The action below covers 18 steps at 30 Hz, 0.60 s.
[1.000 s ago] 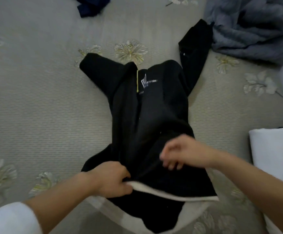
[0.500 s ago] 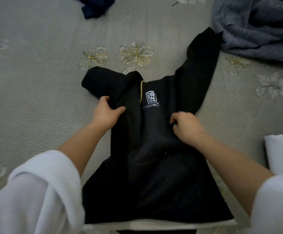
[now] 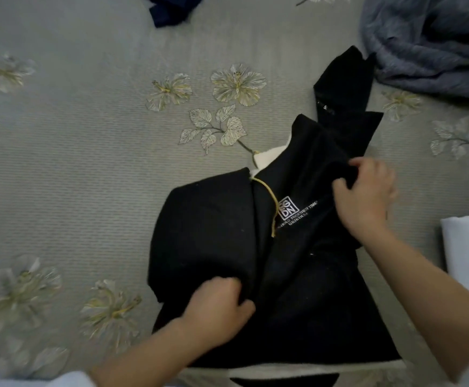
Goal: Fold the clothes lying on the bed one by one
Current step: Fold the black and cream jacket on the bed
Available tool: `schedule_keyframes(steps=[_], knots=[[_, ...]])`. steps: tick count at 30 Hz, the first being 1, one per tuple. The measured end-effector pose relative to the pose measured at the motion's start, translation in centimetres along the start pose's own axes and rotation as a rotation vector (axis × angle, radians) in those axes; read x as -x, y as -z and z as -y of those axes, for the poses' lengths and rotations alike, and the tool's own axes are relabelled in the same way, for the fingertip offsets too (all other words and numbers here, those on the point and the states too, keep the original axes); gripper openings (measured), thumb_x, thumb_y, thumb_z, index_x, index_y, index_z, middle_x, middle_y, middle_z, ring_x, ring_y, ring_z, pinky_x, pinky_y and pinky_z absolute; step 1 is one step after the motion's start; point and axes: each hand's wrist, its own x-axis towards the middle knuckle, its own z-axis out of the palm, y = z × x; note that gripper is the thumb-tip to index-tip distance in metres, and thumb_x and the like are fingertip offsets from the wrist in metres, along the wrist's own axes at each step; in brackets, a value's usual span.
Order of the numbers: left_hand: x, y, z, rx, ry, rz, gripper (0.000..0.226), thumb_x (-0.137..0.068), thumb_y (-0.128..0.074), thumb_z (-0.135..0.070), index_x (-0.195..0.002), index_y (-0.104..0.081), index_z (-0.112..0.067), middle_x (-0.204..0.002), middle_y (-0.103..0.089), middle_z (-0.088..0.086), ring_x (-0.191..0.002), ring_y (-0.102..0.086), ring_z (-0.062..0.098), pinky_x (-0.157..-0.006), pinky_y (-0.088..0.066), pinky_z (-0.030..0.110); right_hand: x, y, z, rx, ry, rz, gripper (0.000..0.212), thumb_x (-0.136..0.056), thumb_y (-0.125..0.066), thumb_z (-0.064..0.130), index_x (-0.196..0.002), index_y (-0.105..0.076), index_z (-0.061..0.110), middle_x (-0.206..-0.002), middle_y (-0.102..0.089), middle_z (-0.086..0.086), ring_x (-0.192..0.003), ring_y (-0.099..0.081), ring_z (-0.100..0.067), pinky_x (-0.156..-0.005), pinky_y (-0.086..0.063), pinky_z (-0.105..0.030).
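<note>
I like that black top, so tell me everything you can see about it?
The black jacket looks soft and fleecy, with a white lining showing at the collar and hem, yellow trim and a white logo on the chest. It lies front up on the bed, one sleeve sticking out far right. The left hand grips its front; the right hand pinches its shoulder.

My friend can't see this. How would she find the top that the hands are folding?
Start at the grey bedspread with stitched flowers. In its middle lies a black jacket, gripped by the left hand and the right hand. Only it has a white square logo and a yellow strip; the navy garment and the blue-grey garment lie at the far edge.
</note>
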Motion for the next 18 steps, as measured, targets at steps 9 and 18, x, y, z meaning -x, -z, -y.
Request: schedule_keyframes(steps=[9,18], knots=[[0.6,2.8,-2.4,0.336,-0.134,0.622,0.026,-0.093,-0.044,-0.020,-0.087,-0.065,-0.005,-0.090,-0.070,0.012,-0.070,-0.065,0.019,-0.069,-0.053,0.032,7.5,-5.6,6.3,0.185,0.395,0.736,0.056,-0.073,-0.063,0.060,-0.121,-0.057,0.030,-0.139,-0.038,0.003,-0.133,-0.022,-0.017,-0.103,-0.021,-0.043],[-7.9,11.0,0.3,0.673,0.016,-0.286,0.031,-0.091,-0.058,-0.025,-0.122,-0.061,-0.018,-0.125,-0.061,0.000,-0.108,-0.054,0.004,-0.088,-0.037,0.017,11.3,-1.8,0.8,-0.073,0.572,1.028,0.027,-0.078,-0.051,0.001,-0.085,-0.068,0.021,-0.108,-0.067,0.005,-0.106,-0.060,-0.012,-0.093,-0.046,-0.030]])
